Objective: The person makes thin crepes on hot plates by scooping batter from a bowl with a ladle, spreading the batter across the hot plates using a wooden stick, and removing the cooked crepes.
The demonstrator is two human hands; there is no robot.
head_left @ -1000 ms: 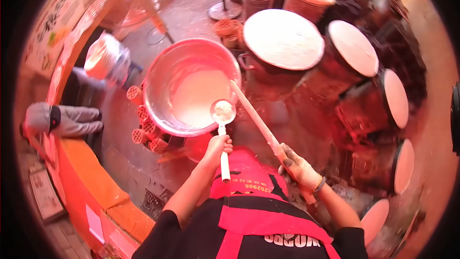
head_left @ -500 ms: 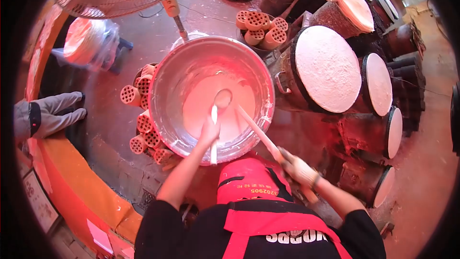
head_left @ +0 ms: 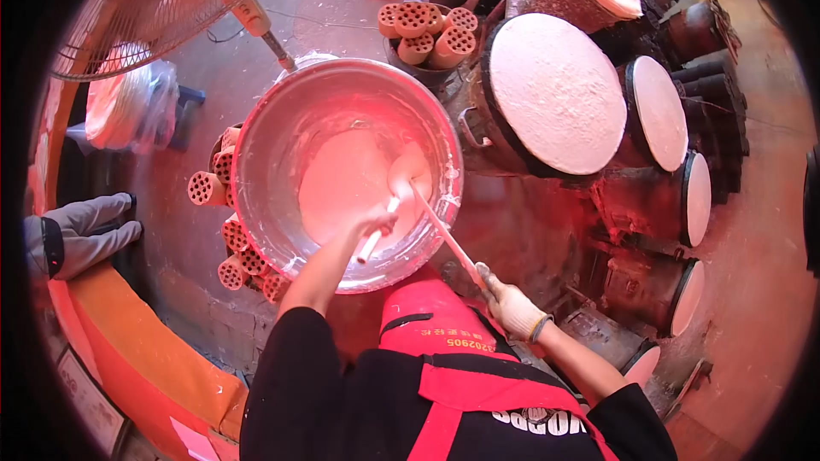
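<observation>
A wide metal basin [head_left: 256, 138] stands in front of me, with pale, thick batter [head_left: 337, 177] in its bottom. My bare left hand [head_left: 374, 224] is closed around the white handle of a ladle [head_left: 368, 249] over the basin. The ladle's bowl is down at the batter's right side, its outline hard to make out. A long wooden stick [head_left: 453, 245] is gripped by my gloved right hand [head_left: 516, 311] outside the rim, at the lower right. The stick's far end reaches into the basin beside the ladle's bowl.
Large drums with white tops [head_left: 559, 94] line the right side. Perforated briquettes [head_left: 427, 30] are piled behind the basin, with more briquettes [head_left: 231, 179] at its left. A big fan [head_left: 162, 0] overhangs the upper left. A person's legs [head_left: 94, 226] show at far left.
The ladle has moved to the right through the batter and its handle now slants down-left. My right hand has shifted slightly left with the stick. The whole view has shifted a little.
</observation>
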